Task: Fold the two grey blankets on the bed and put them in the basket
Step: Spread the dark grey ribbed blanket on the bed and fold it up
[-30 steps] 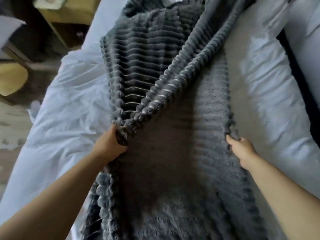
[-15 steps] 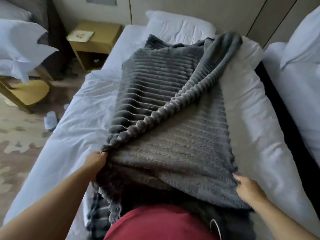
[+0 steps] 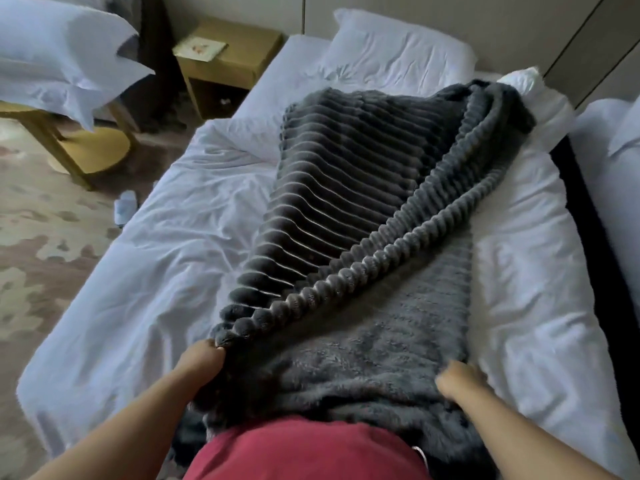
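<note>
A grey ribbed blanket [image 3: 353,188] lies lengthwise on the white bed [image 3: 145,271], one long side folded over so that its fuzzy underside shows at the near end. My left hand [image 3: 201,358] is shut on the near left corner of the blanket. My right hand [image 3: 457,379] grips the near right edge. The near end is drawn toward my red shirt. I see only this one blanket, and no basket is in view.
A white pillow [image 3: 398,46] lies at the head of the bed. A wooden nightstand [image 3: 232,60] stands to the left, with a wooden stool [image 3: 86,147] and a slipper [image 3: 125,206] on the carpet. A second bed [image 3: 609,174] is at the right.
Both hands have drawn the near end of the blanket back toward my body. The view has lifted, so the headboard end, nightstand and pillow now show.
</note>
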Demonstrator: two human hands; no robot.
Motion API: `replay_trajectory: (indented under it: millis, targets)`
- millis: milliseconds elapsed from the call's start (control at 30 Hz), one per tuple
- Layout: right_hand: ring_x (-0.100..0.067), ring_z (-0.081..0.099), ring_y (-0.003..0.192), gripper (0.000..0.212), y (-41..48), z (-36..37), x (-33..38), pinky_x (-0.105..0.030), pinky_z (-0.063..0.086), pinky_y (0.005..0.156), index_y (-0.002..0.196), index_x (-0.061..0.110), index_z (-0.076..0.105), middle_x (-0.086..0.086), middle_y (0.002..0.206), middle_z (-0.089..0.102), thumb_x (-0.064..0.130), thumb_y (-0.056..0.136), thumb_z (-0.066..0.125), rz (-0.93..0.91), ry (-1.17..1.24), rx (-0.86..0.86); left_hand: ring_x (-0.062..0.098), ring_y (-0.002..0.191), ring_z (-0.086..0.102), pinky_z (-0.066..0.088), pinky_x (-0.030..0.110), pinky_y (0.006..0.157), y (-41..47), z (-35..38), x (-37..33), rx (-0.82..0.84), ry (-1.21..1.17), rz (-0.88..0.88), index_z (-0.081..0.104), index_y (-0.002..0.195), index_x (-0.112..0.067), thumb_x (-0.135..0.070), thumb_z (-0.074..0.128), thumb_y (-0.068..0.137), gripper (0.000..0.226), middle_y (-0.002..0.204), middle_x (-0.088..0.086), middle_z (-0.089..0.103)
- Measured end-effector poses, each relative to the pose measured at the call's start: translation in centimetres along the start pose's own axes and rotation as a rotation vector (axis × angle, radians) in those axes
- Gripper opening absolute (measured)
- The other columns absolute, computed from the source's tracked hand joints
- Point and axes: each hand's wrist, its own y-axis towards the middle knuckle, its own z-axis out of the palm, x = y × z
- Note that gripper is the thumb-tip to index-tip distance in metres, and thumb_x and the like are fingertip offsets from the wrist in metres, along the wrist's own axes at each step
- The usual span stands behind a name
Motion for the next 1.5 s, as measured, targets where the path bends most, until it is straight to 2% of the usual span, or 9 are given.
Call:
replay_trajectory:
  millis: [200,367,500,733,933,1100,1200,1333,1500]
  targets:
    - [-0.023,0.05,0.071,0.015,1.4,-3.1,7.7,-0.026,0.032,0.057,0.084,0.011,0.053,-0.007,0.074,0.052,0.015,0.096,0.045,-0.165,0.47,0.199,0.027,0.102,0.062,0.038,0.027,0.074,-0.6,-0.9,-2.0,-0.163,-0.149,0.184,0.065,0.116,-0.017,-0.018,0.057,0.091,0.027,0.108,0.01,0.07]
    - [-0.022,0.058,0.08,0.023,4.1,-3.2,11.9,-0.026,0.041,0.06,0.116,0.009,0.056,-0.017,0.105,0.062,0.018,0.097,0.046,-0.133,0.818,0.398,0.022,0.072,0.059,0.047,0.04,0.069,-1.6,-2.4,-3.9,-0.145,-0.533,0.182,0.066,0.084,0.001,-0.034,0.056,0.094,0.037,0.071,0.01,0.063]
    - [-0.027,0.056,0.098,0.037,6.0,-3.6,15.6,-0.037,0.046,0.076,0.122,0.013,0.051,-0.014,0.108,0.057,0.037,0.095,0.051,-0.038,1.314,0.572,0.028,0.073,0.066,0.051,0.038,0.074,-2.6,-4.1,-6.0,-0.046,-0.852,0.022,0.07,0.081,0.005,-0.054,0.049,0.09,0.064,0.079,0.015,0.072]
    - [-0.033,0.066,0.098,0.039,8.1,-8.2,20.8,-0.047,0.052,0.081,0.107,0.01,0.065,-0.018,0.109,0.068,0.044,0.09,0.056,-0.057,2.027,0.744,0.02,0.059,0.053,0.04,0.03,0.059,-3.0,-5.7,-5.9,-0.082,-0.751,0.018,0.065,0.078,0.006,-0.041,0.057,0.091,0.05,0.063,0.012,0.058]
    - [-0.021,0.064,0.085,0.017,5.7,-14.8,25.3,-0.038,0.055,0.076,0.093,0.013,0.063,-0.004,0.096,0.065,0.028,0.086,0.064,-0.129,2.009,0.312,0.0,0.058,0.056,0.038,0.013,0.053,0.2,-5.9,-4.4,-0.242,-0.436,0.113,0.064,0.07,-0.026,-0.024,0.059,0.093,0.023,0.058,-0.014,0.061]
    - [-0.018,0.064,0.088,0.036,3.1,-20.0,37.4,-0.025,0.054,0.075,0.116,0.014,0.054,-0.003,0.1,0.066,0.009,0.082,0.065,-0.433,1.923,-0.137,0.029,0.102,0.062,0.036,0.029,0.073,5.1,-6.0,-4.0,-0.303,-0.253,0.043,0.064,0.102,-0.019,-0.024,0.048,0.098,0.017,0.105,0.006,0.07]
    - [-0.025,0.058,0.113,0.051,3.4,-18.8,48.0,-0.034,0.048,0.094,0.134,0.011,0.045,-0.012,0.129,0.057,0.008,0.085,0.059,-0.621,1.601,0.001,0.031,0.108,0.059,0.039,0.031,0.078,9.9,-6.5,-3.1,-0.205,-0.128,-0.034,0.058,0.112,-0.016,-0.023,0.039,0.101,0.023,0.117,0.011,0.065]
    - [-0.031,0.054,0.118,0.048,8.6,-12.4,52.3,-0.033,0.044,0.087,0.141,0.009,0.04,-0.016,0.139,0.049,0.019,0.095,0.049,-0.673,0.605,0.313,0.028,0.114,0.058,0.044,0.029,0.089,16.8,-7.1,-2.8,0.096,0.193,-0.114,0.055,0.117,-0.014,-0.016,0.039,0.095,0.027,0.124,0.012,0.061]
    - [-0.006,0.054,0.065,0.038,15.3,-9.8,43.9,-0.011,0.041,0.052,0.134,0.014,0.054,0.004,0.111,0.059,0.014,0.096,0.048,-0.682,0.718,0.14,0.04,0.108,0.055,0.046,0.042,0.087,23.4,-7.3,-11.4,-0.111,0.23,0.058,0.039,0.127,-0.008,-0.013,0.055,0.08,0.05,0.119,0.017,0.049]
